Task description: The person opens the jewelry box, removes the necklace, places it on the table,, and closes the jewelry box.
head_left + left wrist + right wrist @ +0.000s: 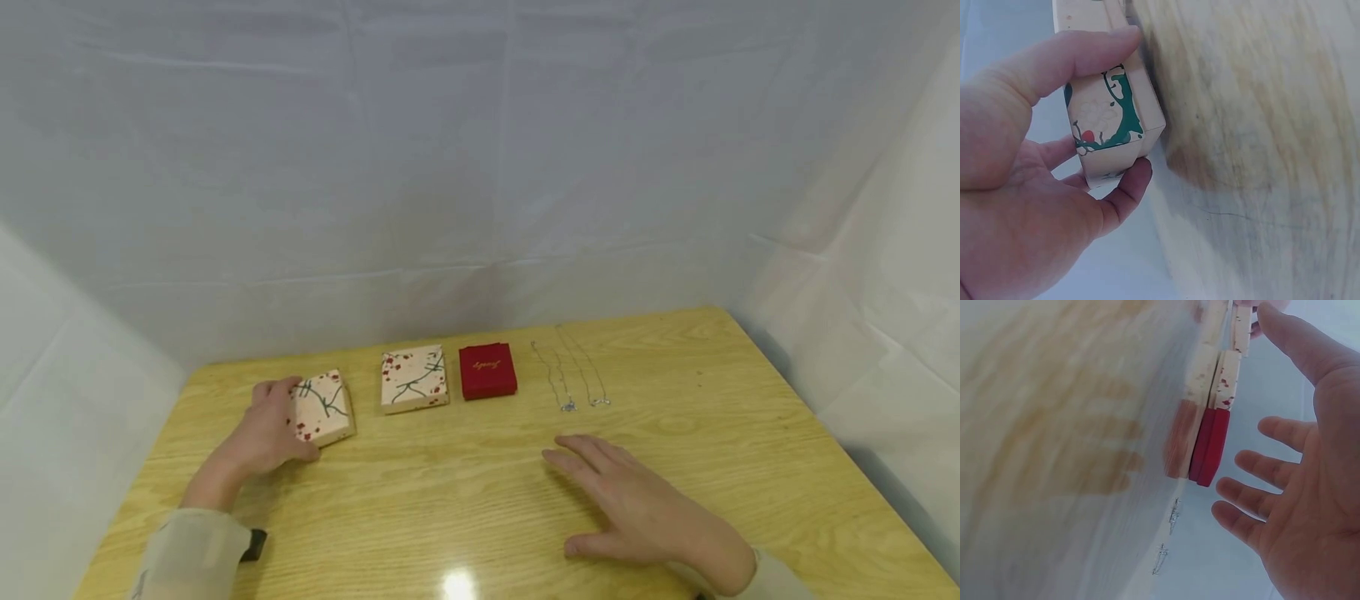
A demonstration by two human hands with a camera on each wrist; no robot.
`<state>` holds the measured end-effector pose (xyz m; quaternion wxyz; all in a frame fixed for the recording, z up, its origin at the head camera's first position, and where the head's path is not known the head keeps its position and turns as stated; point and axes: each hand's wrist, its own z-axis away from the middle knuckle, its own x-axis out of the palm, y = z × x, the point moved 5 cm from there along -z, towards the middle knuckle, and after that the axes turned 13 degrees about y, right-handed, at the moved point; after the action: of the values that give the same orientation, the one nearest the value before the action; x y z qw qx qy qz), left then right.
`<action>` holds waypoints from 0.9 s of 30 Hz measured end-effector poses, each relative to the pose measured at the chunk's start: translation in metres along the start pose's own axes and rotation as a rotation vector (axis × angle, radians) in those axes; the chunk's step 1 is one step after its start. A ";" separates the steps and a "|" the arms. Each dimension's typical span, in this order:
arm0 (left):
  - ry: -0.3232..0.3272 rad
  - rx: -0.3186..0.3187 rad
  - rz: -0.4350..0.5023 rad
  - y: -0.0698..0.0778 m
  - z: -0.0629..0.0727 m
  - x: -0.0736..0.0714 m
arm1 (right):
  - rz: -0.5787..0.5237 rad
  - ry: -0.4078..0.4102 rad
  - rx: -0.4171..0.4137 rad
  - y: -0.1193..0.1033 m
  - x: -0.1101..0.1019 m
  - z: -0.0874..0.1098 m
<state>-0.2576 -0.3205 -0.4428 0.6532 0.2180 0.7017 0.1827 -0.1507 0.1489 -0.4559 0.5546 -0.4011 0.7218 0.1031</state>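
At the left of the table, my left hand (262, 429) grips a cream gift box (324, 408) printed with red blossoms and green branches. The left wrist view shows the thumb along one side of this box (1107, 115) and fingers round its corner. A second box of the same print (414, 377) lies to its right, beside a small red box (487, 371) with gold lettering. Two thin silver necklaces lie side by side, one with a bluish pendant (568, 406), the other with a slim pendant (600, 402). My right hand (637, 504) hovers nearer the front, fingers spread, holding nothing.
The wooden table (450, 475) has its back edge against a white cloth backdrop (480, 167). More white cloth hangs at both sides. A light reflection (459, 585) shows on the front of the tabletop.
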 end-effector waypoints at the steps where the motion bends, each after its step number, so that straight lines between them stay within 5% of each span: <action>1: 0.001 0.002 0.002 0.000 0.000 0.000 | 0.002 0.004 -0.003 0.000 0.000 0.000; 12: 0.021 0.049 0.000 0.017 0.004 -0.005 | -0.027 0.062 0.034 0.002 -0.003 -0.006; 27: 0.058 0.096 0.009 0.070 0.023 0.001 | -0.114 0.103 0.145 0.001 -0.010 -0.021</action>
<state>-0.2297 -0.2619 -0.4079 0.6205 0.2470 0.7273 0.1581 -0.1664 0.1418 -0.4395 0.5494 -0.4049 0.7309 -0.0018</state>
